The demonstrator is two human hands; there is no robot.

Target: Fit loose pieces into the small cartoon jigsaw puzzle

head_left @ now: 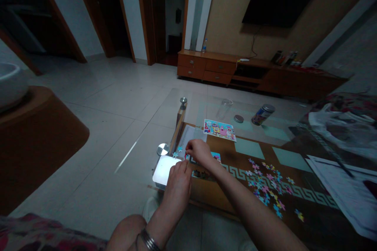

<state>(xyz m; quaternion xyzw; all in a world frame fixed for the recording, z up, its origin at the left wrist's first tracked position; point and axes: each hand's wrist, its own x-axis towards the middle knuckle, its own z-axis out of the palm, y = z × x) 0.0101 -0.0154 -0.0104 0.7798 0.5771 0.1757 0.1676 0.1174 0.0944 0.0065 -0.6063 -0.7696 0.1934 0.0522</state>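
Observation:
My right hand (199, 151) reaches across to the left part of the glass table (259, 147), its fingers pinched on a small jigsaw piece at the edge of a partly built puzzle (216, 157). Close below it, my left hand (178, 180) rests with curled fingers pressing down on the same puzzle; a metal bracelet is on that wrist. Two loose blue pieces (177, 151) lie just left of my right hand. Several loose coloured pieces (266, 186) are scattered to the right. A cartoon reference picture (219, 130) lies beyond the hands.
A tin can (262, 114) on its side, its lid (238, 118) and a clear glass (225, 108) stand further back on the table. Papers (338, 184) and a plastic bag (344, 123) fill the right side. A TV cabinet (250, 71) lines the far wall.

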